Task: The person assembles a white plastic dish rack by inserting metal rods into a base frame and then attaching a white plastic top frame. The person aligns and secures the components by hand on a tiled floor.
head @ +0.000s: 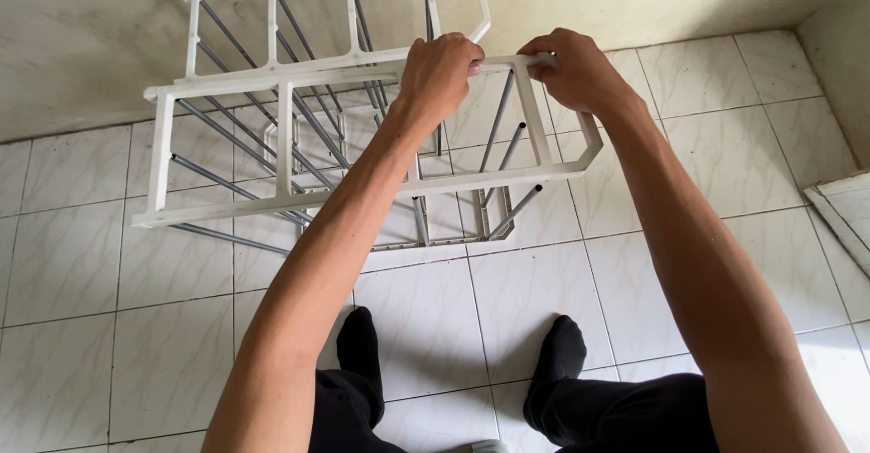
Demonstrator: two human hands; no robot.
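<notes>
Both hands grip the far rail of the white plastic shelf frame with grey metal rods (299,145) standing on the tiled floor (109,326): left hand (439,72) and right hand (575,72) clamped tight. I'd press evenly so rods seat straight.

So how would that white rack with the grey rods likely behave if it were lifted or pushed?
The white rack looks light for its size: open plastic frames and thin grey rods. It may flex or rattle, since the rods only plug into the frames. Tall and open, it could tip when pushed; the left hand and right hand grip the top frame.
</notes>
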